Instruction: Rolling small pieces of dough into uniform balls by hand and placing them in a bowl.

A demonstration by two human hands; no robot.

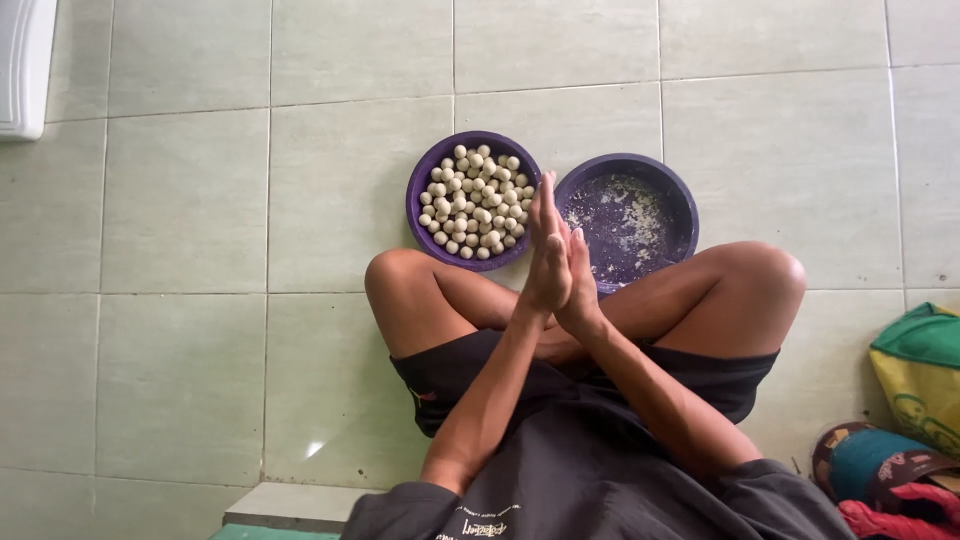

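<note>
The left hand (547,250) and the right hand (580,280) are being pressed flat together, palm against palm, with the fingers stretched out and pointing away from the body. Whether anything is being held between the palms cannot be told, since the gap is hidden. The hands are being held above the crossed bare legs (420,295) of the person, who is sitting on the pale green tiled floor (190,200) in dark shorts (450,375) and a dark shirt (590,470).

Just beyond the fingertips, two round dark purple plastic bowls are standing on the floor, side by side and nearly touching. The left purple bowl (418,195) is being filled with many small pale round balls (475,200), heaped closely together. The right purple bowl (680,200) is carrying only pale crumbs and smears (625,220) across its bottom. The fingertips are overlapping the gap between the two bowls in this view.

At the right edge, a green and yellow woven sack (920,370) is lying on the floor, with a round blue and red container (870,465) near it. A white object (22,65) is showing at the top left corner.
</note>
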